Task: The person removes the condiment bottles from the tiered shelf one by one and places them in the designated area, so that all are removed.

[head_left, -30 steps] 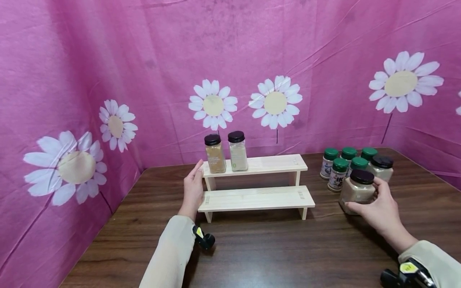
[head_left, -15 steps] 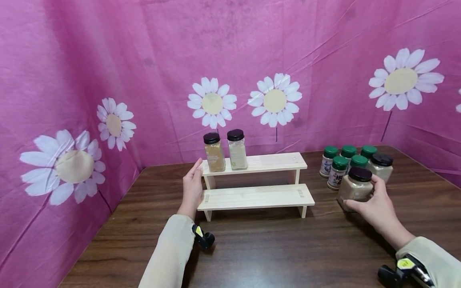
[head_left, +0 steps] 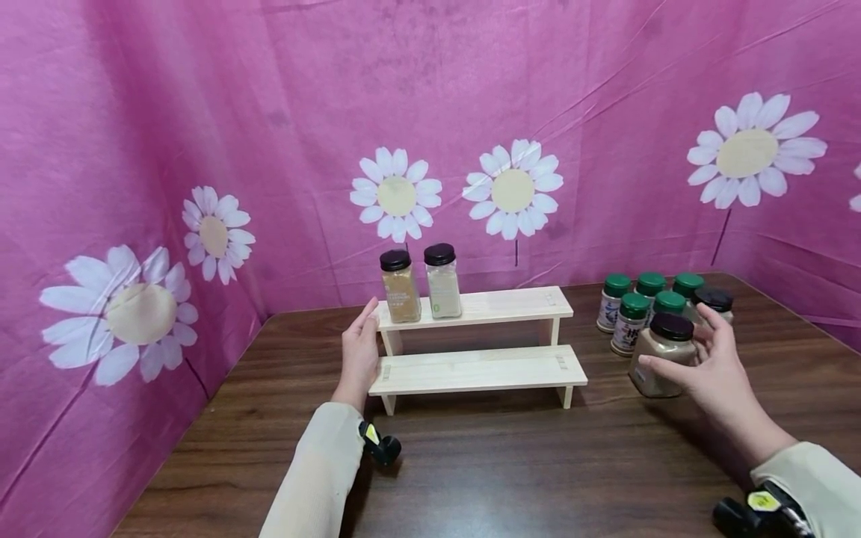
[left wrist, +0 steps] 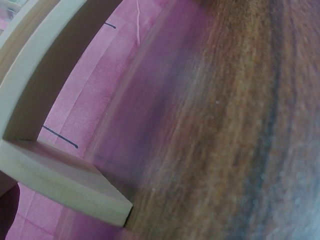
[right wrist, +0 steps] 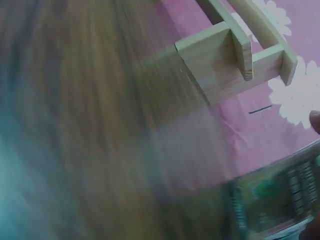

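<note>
In the head view my left hand (head_left: 359, 351) rests against the left end of a two-tier wooden shelf rack (head_left: 477, 370), its visible fingers fairly straight. The rack's end panel (left wrist: 75, 185) shows in the left wrist view. My right hand (head_left: 716, 373) is spread around a square clear spice jar (head_left: 658, 368) with a black lid, standing on the table. Its thumb overlaps the jar's front and the other fingers are beyond its right side. In the right wrist view, a gap shows between the thumb (right wrist: 315, 121) and the labelled jar (right wrist: 270, 195).
Two black-lidded spice jars, one tan (head_left: 401, 295) and one pale (head_left: 444, 291), stand on the upper tier's left. Several green-capped shakers (head_left: 629, 329) crowd behind the right hand's jar, with another black-lidded jar (head_left: 714, 300) partly hidden. A pink flowered cloth (head_left: 303, 149) hangs behind the table (head_left: 471, 471).
The jar by my right hand shifted slightly left, then stayed put. My right hand has loosened around it, thumb rising and fingers spreading. The left hand has stayed at the rack.
</note>
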The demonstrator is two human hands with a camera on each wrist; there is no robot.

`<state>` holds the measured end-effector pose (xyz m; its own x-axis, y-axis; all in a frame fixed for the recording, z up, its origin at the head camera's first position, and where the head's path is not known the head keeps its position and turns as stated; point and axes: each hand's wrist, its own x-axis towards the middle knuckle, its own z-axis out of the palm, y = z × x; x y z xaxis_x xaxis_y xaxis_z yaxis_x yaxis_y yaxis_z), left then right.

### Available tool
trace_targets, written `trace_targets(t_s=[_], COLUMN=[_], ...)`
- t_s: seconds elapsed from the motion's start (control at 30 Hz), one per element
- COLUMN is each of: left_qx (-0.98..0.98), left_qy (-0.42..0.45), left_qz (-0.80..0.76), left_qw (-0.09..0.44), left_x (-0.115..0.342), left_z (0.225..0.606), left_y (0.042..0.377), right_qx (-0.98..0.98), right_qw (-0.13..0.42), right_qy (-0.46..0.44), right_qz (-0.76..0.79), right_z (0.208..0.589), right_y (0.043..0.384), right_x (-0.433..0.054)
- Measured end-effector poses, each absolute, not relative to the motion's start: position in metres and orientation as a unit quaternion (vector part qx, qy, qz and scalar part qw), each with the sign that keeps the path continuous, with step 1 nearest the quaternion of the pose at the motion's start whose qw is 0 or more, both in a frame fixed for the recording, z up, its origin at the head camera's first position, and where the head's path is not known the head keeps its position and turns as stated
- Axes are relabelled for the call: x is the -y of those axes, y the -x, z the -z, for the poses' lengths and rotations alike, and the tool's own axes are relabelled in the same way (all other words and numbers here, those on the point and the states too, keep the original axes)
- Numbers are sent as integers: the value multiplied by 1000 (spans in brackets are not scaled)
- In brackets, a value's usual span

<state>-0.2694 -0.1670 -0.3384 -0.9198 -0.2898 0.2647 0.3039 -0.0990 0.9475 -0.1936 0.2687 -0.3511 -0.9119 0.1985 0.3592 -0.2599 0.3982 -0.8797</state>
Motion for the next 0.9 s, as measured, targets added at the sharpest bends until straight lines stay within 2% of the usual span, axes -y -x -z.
trace_targets(t_s=[0.33,0.9], left_qx=[643,637], left_qy=[2,15], left_qz=[739,741], left_qw=[200,212], left_x=[167,168], left_z=[340,342], left_y=[270,272], right_qx=[804,779], right_qw=[258,247], right_qy=[-7,-36], right_qz=[-536,-575], right_z=[316,258], right_y=[193,215], right_x=[-257,-206])
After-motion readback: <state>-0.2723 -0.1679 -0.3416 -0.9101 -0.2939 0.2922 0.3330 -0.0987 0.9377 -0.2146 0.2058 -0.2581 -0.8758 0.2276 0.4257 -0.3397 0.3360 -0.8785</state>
